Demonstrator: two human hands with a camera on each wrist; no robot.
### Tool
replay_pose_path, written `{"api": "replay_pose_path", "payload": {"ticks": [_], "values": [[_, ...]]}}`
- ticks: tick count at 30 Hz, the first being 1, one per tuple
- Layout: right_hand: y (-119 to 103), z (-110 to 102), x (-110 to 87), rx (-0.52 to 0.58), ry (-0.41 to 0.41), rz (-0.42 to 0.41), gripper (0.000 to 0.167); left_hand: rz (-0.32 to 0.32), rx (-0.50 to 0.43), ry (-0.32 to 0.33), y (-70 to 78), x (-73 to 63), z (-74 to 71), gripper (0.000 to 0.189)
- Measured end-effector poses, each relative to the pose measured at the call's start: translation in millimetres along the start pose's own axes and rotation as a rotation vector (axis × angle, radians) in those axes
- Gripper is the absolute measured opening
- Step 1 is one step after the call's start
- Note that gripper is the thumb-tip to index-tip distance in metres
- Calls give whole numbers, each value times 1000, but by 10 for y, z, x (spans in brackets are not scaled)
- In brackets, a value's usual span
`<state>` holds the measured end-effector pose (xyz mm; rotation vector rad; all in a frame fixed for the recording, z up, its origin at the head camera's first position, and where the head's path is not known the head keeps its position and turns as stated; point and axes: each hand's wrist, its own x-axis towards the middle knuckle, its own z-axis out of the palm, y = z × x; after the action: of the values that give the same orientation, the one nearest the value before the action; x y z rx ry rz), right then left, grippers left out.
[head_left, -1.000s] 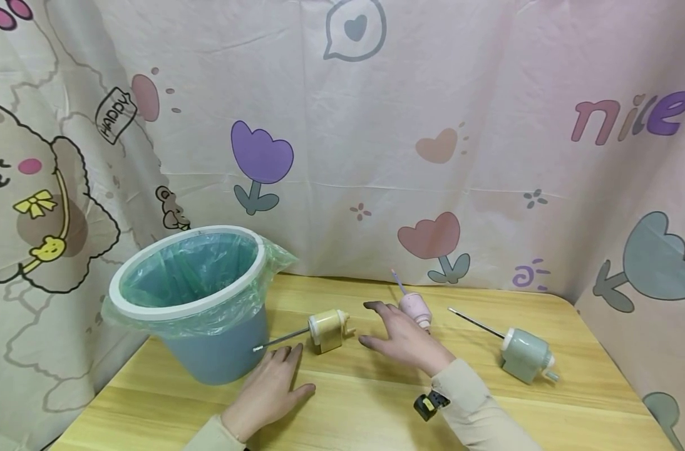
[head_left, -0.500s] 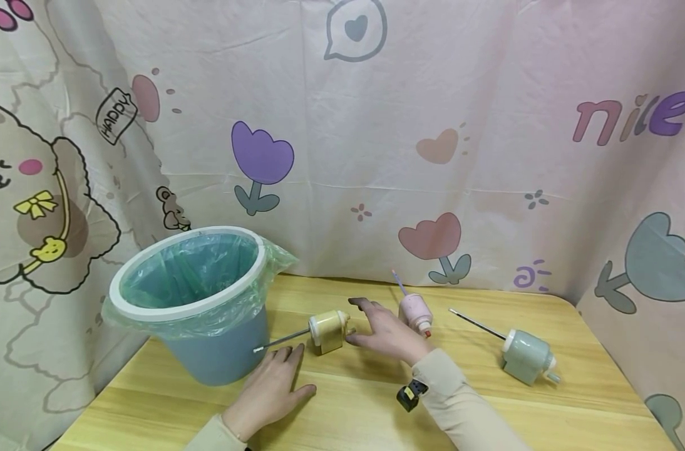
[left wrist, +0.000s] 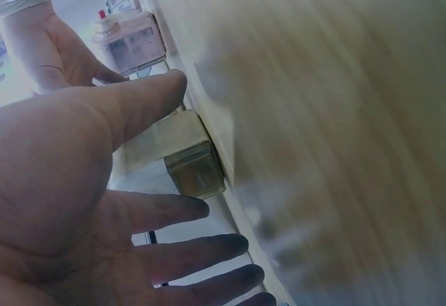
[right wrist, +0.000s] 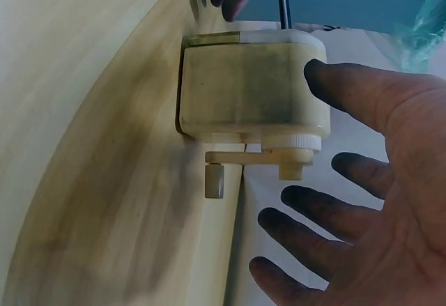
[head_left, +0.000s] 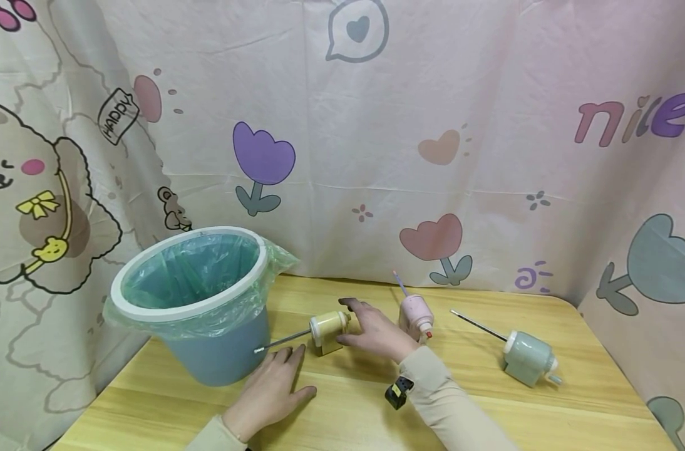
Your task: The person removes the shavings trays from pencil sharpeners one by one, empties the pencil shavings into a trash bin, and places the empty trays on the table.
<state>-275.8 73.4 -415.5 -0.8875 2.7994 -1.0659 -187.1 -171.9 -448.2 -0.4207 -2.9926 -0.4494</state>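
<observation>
A yellow hand-crank pencil sharpener [head_left: 328,331] stands on the table with a dark pencil [head_left: 286,339] sticking out of its left end, toward the bucket. My right hand [head_left: 379,332] is at its crank end, fingers spread and thumb apart. In the right wrist view the thumb overlaps the corner of the yellow body, and the crank handle [right wrist: 214,180] hangs below it. My left hand [head_left: 270,391] lies low at the table in front of the pencil, fingers extended and holding nothing. Just right of my right hand stands a pink sharpener [head_left: 416,311] with a purple pencil.
A blue bucket [head_left: 215,360] with a white rim and green plastic liner stands at the left. Farther right is a grey-green sharpener [head_left: 530,357] holding a dark pencil. Behind the wooden table [head_left: 342,419] hangs a printed curtain [head_left: 342,138].
My right hand has moved left, away from the pink sharpener and up to the crank end of the yellow one. My left hand has stayed in place.
</observation>
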Motion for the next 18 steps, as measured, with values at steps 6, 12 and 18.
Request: {"api": "replay_pose_path", "payload": {"ticks": [6, 12, 18], "values": [[-13, 62, 48, 21, -5, -18, 78, 9, 0, 0, 7, 5, 13, 84], [-30, 95, 81, 34, -6, -28, 75, 6, -6, -2, 17, 6, 11, 84], [-30, 115, 88, 13, -9, -24, 70, 0, -10, -12, 16, 9, 3, 84]]}}
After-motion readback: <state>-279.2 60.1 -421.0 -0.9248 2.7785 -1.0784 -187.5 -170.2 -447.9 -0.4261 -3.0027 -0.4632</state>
